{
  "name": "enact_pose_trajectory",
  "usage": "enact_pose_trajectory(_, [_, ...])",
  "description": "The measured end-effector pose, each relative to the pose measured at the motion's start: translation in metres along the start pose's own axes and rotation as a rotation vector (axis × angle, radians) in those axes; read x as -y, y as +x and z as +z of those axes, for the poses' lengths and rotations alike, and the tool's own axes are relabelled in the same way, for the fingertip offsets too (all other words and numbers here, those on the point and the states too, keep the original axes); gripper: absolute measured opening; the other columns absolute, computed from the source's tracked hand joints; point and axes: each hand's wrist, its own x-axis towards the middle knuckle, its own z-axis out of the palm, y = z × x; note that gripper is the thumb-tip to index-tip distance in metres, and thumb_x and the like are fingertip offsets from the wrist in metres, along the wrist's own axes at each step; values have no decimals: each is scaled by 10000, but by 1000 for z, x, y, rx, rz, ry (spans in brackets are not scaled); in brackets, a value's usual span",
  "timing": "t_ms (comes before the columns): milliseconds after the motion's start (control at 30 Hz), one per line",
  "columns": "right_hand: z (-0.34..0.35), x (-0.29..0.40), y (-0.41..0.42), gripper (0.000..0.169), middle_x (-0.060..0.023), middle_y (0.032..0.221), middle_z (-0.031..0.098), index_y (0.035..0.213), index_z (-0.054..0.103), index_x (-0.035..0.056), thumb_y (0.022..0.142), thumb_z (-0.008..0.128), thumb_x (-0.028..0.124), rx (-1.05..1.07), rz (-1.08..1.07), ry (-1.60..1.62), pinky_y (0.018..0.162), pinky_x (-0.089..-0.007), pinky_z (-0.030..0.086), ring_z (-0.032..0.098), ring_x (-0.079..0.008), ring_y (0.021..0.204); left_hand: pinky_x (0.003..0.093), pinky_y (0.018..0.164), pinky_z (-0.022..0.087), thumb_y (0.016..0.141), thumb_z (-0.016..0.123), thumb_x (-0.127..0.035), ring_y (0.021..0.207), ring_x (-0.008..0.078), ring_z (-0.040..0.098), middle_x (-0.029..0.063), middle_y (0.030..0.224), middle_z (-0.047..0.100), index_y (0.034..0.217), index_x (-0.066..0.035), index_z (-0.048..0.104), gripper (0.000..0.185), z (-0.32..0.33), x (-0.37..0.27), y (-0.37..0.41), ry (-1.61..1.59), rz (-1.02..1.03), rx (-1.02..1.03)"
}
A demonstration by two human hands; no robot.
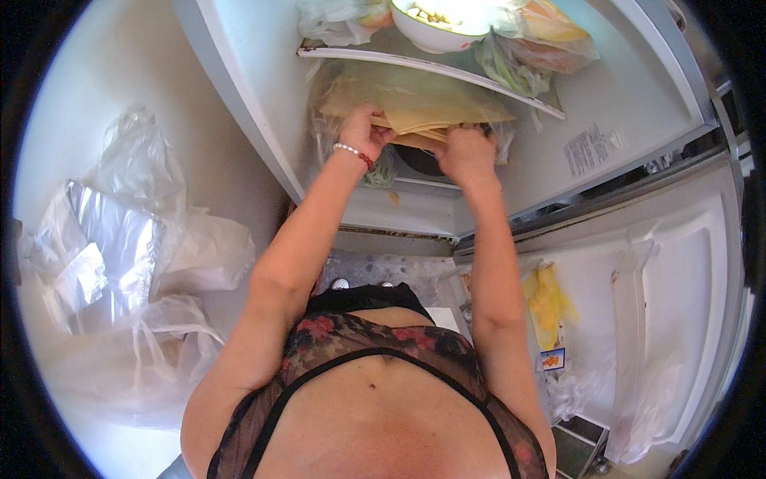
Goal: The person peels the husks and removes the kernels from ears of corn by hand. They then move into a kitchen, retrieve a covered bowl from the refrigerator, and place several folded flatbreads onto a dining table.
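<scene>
A stack of thin, pale-yellow folded sheets [419, 111] lies under the glass shelf [431, 63] of an open refrigerator. My left hand [366, 133], with a beaded bracelet [353, 154] at the wrist, grips the stack's front edge on the left. On the right, my right hand [470, 149] grips the same edge, its fingertips mostly hidden. Clear plastic film [320, 129] shows around the stack. Below the sheets, between my hands, is a dark round thing [422, 160], partly covered, and a bagged green vegetable [379, 173] sits beside it.
A white bowl [440, 37] of pale pieces stands on the upper shelf, beside bagged food [550, 36]. The open door [682, 287] with its bins is at right. Plastic bags [134, 161] and a silvery packet [116, 245] lie on a white surface at left.
</scene>
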Motion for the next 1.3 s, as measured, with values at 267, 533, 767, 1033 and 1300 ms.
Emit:
enact_pose_trajectory(267, [34, 1, -2, 254, -205, 872, 619, 927, 634, 35, 686, 559, 60, -66, -150, 163, 760, -433, 482, 610, -346, 826, 446, 938, 371, 752, 575, -163, 1060, 246, 506, 78, 1116, 572, 1108, -64, 527, 372, -25, 35, -49, 142, -132, 386])
enact_pose_trajectory(533, [1, 22, -49, 359, -178, 990, 590, 1033, 567, 32, 679, 520, 4, -320, -167, 315, 862, -417, 381, 528, -331, 996, 354, 943, 371, 839, 545, -300, 1104, 215, 476, 86, 1179, 540, 1230, -103, 445, 449, -47, 50, 13, 330, 344, 295])
enact_pose_trajectory(767, [-9, 23, -109, 405, -163, 1056, 557, 1056, 521, 6, 652, 545, -1, -312, -9, 257, 878, -422, 366, 501, -309, 1048, 328, 887, 419, 857, 535, -300, 1045, 196, 519, 96, 1127, 567, 1215, -104, 466, 414, -16, 13, 6, 303, -75, 547])
enact_pose_trajectory(1033, [-29, 14, -193, 527, -197, 1104, 530, 1105, 501, -12, 579, 523, -44, -264, 9, 443, 927, -452, 340, 477, -350, 1078, 345, 862, 447, 867, 496, -373, 1011, 224, 550, 110, 1148, 560, 1199, -84, 490, 440, -43, 6, -17, 159, -302, 431])
enact_pose_trajectory(1300, [1, -8, -292, 504, -155, 1113, 540, 1114, 517, 8, 611, 540, 1, -10, -238, 478, 932, -450, 346, 489, -320, 1074, 373, 846, 464, 812, 523, -279, 978, 250, 569, 137, 1102, 570, 1165, -18, 499, 439, -94, 69, -191, 53, -425, 186])
